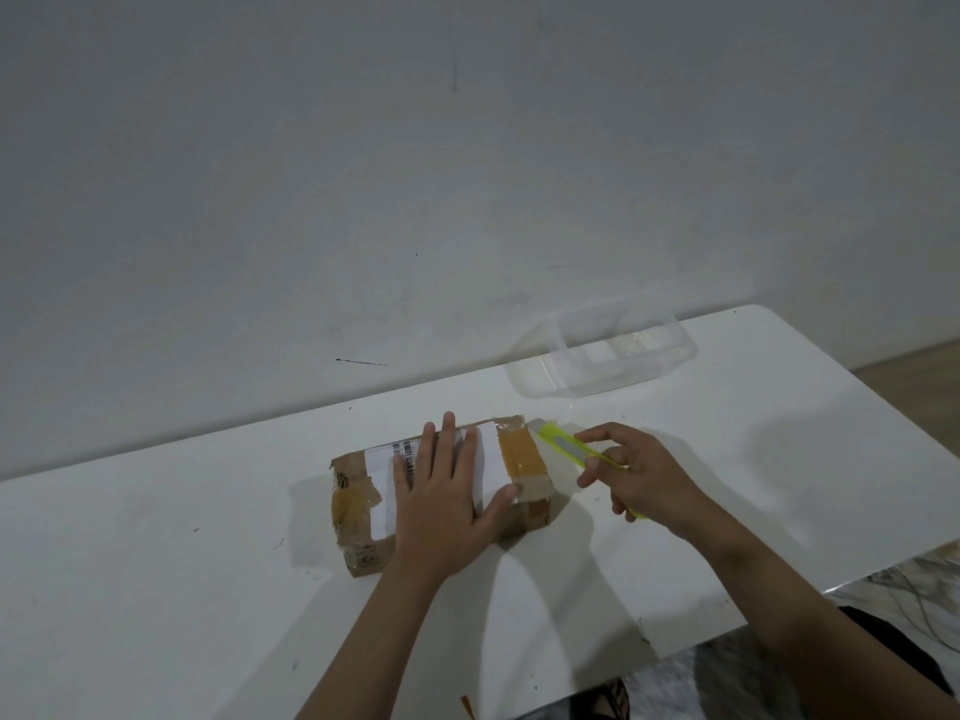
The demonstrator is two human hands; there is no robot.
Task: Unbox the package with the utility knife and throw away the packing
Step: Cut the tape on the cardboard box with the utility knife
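Left hand: fingers flat and spread on package.
Right hand: grips utility knife, 3 o'clock of package.
Blade tip: unclear.

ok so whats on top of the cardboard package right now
The left hand lies flat on the cardboard package, covering part of a white shipping label. Brown tape crosses the right end. Still sealed, so its contents are hidden.

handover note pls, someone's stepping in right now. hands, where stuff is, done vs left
Left hand: flat on top of the box, fingers straight, steadying it.
Right hand: grips the yellow knife, tip near the box's far right corner.
Box sits mid-table, tape looks intact. Clear tub behind it.
Done: knife in hand.
Left: cut tape, open, bin the packing.
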